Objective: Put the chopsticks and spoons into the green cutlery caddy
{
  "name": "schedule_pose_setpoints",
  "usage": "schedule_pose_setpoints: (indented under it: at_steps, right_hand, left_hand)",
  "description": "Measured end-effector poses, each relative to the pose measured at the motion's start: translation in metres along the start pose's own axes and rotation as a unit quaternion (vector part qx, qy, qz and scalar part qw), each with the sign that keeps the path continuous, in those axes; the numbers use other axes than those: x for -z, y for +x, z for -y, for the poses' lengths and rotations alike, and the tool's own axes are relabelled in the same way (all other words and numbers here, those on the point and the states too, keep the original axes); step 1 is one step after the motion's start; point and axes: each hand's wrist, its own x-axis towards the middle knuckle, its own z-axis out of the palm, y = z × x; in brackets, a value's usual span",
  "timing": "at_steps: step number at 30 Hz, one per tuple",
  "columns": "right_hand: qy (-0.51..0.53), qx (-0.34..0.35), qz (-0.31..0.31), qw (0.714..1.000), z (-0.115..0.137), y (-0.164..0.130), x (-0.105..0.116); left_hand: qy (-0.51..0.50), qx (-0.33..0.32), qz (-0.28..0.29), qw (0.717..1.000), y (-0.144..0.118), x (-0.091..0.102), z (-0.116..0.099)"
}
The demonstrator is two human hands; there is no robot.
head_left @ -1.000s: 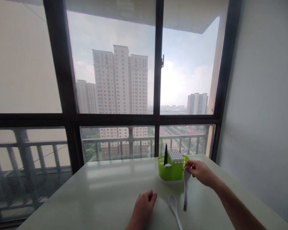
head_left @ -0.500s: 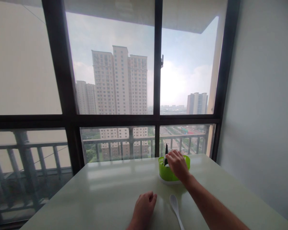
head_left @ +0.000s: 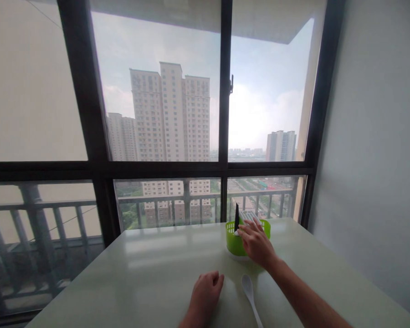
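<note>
Right arm enters from the lower right of the frame and stretches forward across the table [head_left: 150, 273]. Right hand [head_left: 256, 243] lies palm down over the near rim of a green cutlery holder [head_left: 233, 243], lower centre-right, by the window. Fingers extended and loosely spread, tips on or just above the holder's white slotted insert [head_left: 248, 215]; nothing visibly gripped, though the palm side is hidden, so contact cannot be confirmed. A dark utensil handle [head_left: 237, 217] stands upright in the holder's left part, just beside the fingertips. Its lower end is hidden inside.

Left hand [head_left: 205, 296] rests on the table at bottom centre, curled into a loose fist, empty as far as can be seen; the wrist is cut off by the frame edge.

A white spoon [head_left: 249, 291] lies on the table between the two arms, bowl toward the holder, handle end cut off at the bottom edge. Untouched.
</note>
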Motion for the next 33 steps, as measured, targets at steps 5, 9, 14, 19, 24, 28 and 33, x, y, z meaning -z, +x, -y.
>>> schedule_pose_setpoints:
  at_steps: [5, 9, 14, 19, 24, 28, 33]
  right_hand:
    - [0.059, -0.077, -0.043, 0.994, 0.015, -0.003, 0.022]
    - [0.169, -0.143, 0.101, 0.97, 0.025, -0.024, 0.025]
    - [0.198, -0.134, 0.326, 0.915, 0.018, -0.077, -0.005]
    - [0.251, -0.174, 0.328, 0.894, 0.015, -0.095, -0.035]
    - [0.31, -0.221, 0.366, 0.849, 0.013, -0.062, -0.019]
    - [0.315, -0.178, 0.204, 0.91, -0.001, -0.005, 0.035]
    - [0.183, -0.14, -0.053, 0.972, -0.011, 0.056, 0.072]
  left_hand:
    - [0.009, -0.001, -0.003, 1.0, 0.0, 0.001, 0.002]
    - [0.011, -0.006, -0.002, 1.0, 0.0, 0.002, 0.002]
    - [0.004, -0.008, 0.004, 1.0, 0.0, 0.001, 0.002]
    - [0.004, -0.009, 0.001, 1.0, 0.001, 0.0, 0.002]
    - [-0.001, -0.003, 0.0, 1.0, 0.001, -0.001, 0.003]
    - [-0.003, -0.005, 0.002, 1.0, 0.0, -0.001, 0.003]
    - [-0.002, -0.005, 0.003, 1.0, 0.0, -0.001, 0.003]
